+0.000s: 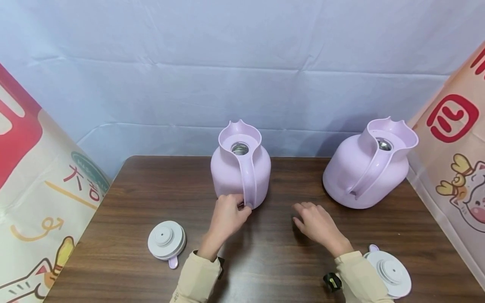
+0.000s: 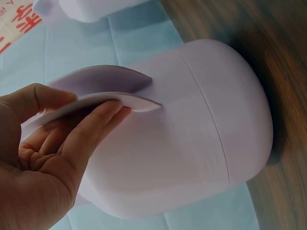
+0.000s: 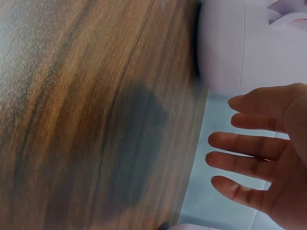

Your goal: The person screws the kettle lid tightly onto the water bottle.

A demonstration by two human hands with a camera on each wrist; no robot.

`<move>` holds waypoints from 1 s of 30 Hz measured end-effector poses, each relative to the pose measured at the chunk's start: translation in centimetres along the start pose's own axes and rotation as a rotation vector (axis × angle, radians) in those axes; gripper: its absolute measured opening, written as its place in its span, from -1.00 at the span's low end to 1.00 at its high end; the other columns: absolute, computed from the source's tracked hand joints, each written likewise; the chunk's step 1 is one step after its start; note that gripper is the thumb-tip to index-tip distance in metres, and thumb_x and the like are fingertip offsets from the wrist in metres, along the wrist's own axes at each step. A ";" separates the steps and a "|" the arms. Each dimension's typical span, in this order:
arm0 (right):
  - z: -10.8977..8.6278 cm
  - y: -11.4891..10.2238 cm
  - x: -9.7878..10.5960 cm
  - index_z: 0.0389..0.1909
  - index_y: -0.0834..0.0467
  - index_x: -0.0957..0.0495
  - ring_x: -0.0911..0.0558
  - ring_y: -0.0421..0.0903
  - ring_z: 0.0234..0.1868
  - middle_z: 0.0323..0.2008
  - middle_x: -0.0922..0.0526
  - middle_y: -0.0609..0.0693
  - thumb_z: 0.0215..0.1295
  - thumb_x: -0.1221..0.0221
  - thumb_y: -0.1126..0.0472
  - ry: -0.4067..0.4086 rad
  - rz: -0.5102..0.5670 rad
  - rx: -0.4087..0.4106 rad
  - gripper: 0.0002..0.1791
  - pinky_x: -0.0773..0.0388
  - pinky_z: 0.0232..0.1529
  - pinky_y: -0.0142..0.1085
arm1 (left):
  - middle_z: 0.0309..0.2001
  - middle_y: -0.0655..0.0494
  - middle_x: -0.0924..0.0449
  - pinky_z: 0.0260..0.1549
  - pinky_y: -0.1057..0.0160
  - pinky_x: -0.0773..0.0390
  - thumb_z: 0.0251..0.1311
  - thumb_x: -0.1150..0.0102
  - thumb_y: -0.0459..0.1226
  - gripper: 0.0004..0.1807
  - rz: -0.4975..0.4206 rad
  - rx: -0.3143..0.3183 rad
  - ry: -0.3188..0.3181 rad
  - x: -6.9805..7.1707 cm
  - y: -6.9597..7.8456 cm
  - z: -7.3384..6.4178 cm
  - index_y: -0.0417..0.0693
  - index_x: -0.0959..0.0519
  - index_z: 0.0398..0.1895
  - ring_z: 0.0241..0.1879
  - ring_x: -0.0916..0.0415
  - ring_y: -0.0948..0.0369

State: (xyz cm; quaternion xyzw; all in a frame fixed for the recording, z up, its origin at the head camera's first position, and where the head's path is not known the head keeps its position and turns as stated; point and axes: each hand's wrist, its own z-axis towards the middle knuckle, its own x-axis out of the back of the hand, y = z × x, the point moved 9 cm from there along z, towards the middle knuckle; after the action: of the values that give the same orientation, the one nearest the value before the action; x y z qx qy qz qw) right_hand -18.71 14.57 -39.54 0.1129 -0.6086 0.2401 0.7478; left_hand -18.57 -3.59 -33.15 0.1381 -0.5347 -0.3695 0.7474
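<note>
A lilac vacuum jug [image 1: 223, 172] stands upright near the back middle of the table, its lid off and its silvery mouth showing. My left hand [image 1: 227, 213] grips the lower part of its handle [image 1: 248, 179]; in the left wrist view the thumb and fingers [image 2: 88, 129] pinch the handle's edge. My right hand [image 1: 316, 222] hovers over the table between two jugs, fingers spread and holding nothing, as the right wrist view also shows [image 3: 259, 148]. A second lilac jug [image 1: 346, 168], also lidless, stands at the back right.
One round white lid [image 1: 155, 242] with a lilac tab lies at the left of the brown table [image 1: 125, 210]. Another such lid [image 1: 402, 280] lies at the right front, partly behind my right sleeve [image 1: 358, 273]. A pale cloth [image 1: 182, 84] hangs behind the table, with printed panels at both sides.
</note>
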 end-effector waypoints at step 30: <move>0.0 0.2 0.5 -0.27 0.34 -0.55 -0.59 0.09 -0.37 -0.40 -0.60 0.16 -0.02 -0.29 0.28 -0.010 -0.010 -0.009 -0.72 -0.49 -0.38 -0.09 | -0.75 0.28 -0.10 -0.68 0.40 -0.13 -0.14 -0.13 -0.44 -0.79 -0.049 0.026 -0.105 -1.7 1.2 -1.3 -0.11 -0.34 -0.75 -0.67 -0.08 0.29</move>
State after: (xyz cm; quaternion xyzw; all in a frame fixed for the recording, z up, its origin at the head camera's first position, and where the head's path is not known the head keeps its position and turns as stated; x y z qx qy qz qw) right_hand -18.68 14.86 -39.08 0.1135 -0.6131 0.2330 0.7463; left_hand -17.17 -1.82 -34.09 0.1410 -0.5745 -0.3874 0.7071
